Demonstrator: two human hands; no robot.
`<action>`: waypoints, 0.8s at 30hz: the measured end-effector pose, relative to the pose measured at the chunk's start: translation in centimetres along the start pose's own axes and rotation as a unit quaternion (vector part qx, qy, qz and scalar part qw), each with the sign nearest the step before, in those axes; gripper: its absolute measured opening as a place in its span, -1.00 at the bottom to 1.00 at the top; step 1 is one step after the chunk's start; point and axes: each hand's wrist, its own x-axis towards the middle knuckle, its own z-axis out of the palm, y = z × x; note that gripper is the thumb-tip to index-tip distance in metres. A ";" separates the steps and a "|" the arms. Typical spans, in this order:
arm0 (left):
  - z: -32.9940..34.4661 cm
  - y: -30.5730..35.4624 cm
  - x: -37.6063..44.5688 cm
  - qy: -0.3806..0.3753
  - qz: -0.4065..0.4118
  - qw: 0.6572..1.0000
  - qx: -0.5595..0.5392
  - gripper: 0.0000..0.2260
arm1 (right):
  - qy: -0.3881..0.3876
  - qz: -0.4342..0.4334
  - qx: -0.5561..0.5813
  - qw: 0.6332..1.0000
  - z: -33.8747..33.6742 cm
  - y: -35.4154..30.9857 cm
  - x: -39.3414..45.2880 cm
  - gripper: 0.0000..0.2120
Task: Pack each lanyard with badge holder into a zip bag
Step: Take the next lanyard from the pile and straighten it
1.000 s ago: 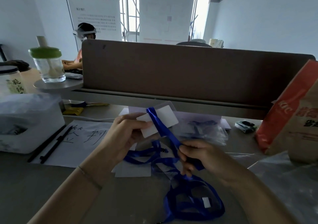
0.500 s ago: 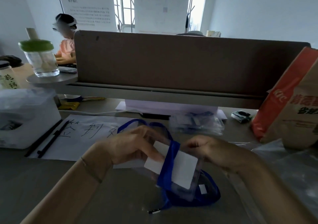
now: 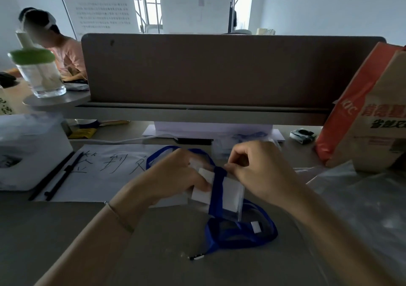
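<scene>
My left hand point(image 3: 175, 178) grips a clear badge holder with a white card point(image 3: 229, 194), held low over the desk. A blue lanyard point(image 3: 217, 189) is wrapped across the card, and a loop of it arcs behind my left hand. My right hand point(image 3: 257, 171) pinches the lanyard at the card's top edge. Below them on the desk lies another blue lanyard inside a clear zip bag point(image 3: 241, 231), with a small metal clip point(image 3: 197, 257) poking out toward me.
A brown desk divider point(image 3: 219, 70) closes the far side. A white box point(image 3: 28, 151), two black pens point(image 3: 57, 176) and a handwritten sheet point(image 3: 105, 165) lie left. A paper food bag point(image 3: 369, 114) and clear plastic sheets point(image 3: 362, 209) lie right. More bagged lanyards point(image 3: 246, 141) sit behind my hands.
Both hands have come down from mid-air toward the desk with the badge holder. The lanyard is now wrapped across the card, and my right hand has shifted to pinch it at the top.
</scene>
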 end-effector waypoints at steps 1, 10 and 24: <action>0.2 0.0 0.1 0.015 0.005 1.000 0.005 -0.75 | -0.005 -0.004 -0.001 1.000 0.1 0.1 0.0 -0.84; 0.7 -0.9 0.8 0.062 0.064 0.995 0.036 -0.80 | -0.016 0.009 0.084 0.996 0.4 1.4 0.8 -0.82; 1.8 -0.6 0.8 0.113 0.152 0.981 0.043 -0.86 | -0.090 0.181 0.267 0.942 0.7 2.6 0.9 -0.71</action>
